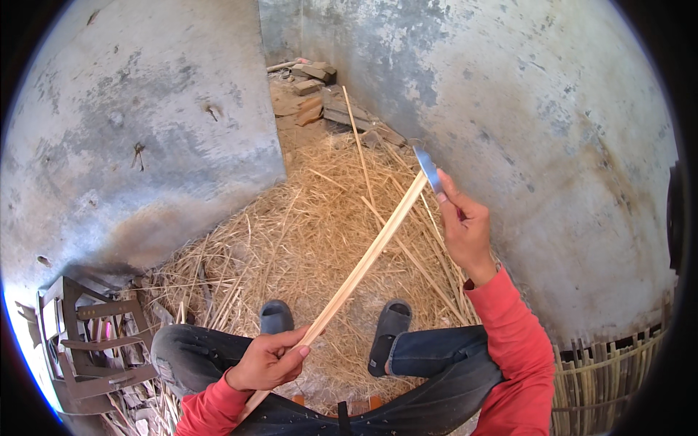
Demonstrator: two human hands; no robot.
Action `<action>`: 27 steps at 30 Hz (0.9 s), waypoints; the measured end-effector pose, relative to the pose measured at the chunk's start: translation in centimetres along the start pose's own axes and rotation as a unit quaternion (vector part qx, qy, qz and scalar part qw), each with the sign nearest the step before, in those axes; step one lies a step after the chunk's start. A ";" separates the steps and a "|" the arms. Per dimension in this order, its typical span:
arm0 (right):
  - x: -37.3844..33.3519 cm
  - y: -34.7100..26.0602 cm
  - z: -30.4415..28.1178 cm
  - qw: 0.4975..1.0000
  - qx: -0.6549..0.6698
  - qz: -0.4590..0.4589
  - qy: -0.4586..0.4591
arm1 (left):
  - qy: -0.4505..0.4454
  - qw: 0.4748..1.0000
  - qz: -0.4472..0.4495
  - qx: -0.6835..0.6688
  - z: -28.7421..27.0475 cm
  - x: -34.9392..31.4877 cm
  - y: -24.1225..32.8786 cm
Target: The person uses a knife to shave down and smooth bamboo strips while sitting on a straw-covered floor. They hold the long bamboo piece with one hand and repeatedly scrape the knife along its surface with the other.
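Observation:
My left hand [270, 360] is closed around the lower part of a long, pale bamboo strip [363, 263], which slants up and away to the right across my lap. The strip's near end passes beneath my left forearm. At its far upper end, my right hand [465, 225] grips a knife; its handle is mostly hidden in the fingers. The knife's curved, bluish-grey blade [427, 168] meets the tip of the strip or lies right against it; I cannot tell whether it has cut in.
Shavings [320, 196] and loose strips cover the floor between two grey walls. Bricks and boards [313, 76] lie in the far corner. A broken wooden chair [102, 341] is at left, a slatted bamboo basket [611, 381] at right. My sandalled feet [390, 330] stand among the shavings.

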State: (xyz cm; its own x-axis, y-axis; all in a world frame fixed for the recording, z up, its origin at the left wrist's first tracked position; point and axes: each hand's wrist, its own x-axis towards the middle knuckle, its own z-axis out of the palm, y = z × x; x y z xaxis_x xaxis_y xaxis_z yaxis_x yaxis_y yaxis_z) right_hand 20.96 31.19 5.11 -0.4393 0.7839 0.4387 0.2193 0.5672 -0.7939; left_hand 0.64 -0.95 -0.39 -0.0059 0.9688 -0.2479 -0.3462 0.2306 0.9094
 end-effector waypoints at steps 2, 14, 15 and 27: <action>-0.8 -0.3 0.2 0.999 0.010 0.008 -0.038 | 0.016 1.000 0.002 0.006 -0.2 -0.1 0.1; -0.7 0.1 -0.4 0.994 0.057 0.032 -0.086 | 0.032 0.998 -0.039 -0.023 -0.2 0.3 0.4; -0.3 0.1 -0.5 0.995 0.062 0.043 -0.064 | 0.036 0.998 -0.042 -0.022 -0.1 0.3 0.4; 0.3 1.0 0.1 0.995 0.066 0.041 -0.057 | 0.014 0.999 -0.045 0.004 0.1 1.1 0.1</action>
State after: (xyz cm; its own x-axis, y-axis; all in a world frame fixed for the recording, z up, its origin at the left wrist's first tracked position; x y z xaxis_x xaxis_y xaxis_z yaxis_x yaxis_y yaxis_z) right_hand 20.97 31.93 4.37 -0.5230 0.7881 0.3248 0.1459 0.4581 -0.8768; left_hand 0.67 0.19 -0.50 -0.0010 0.9410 -0.3385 -0.3386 0.3182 0.8855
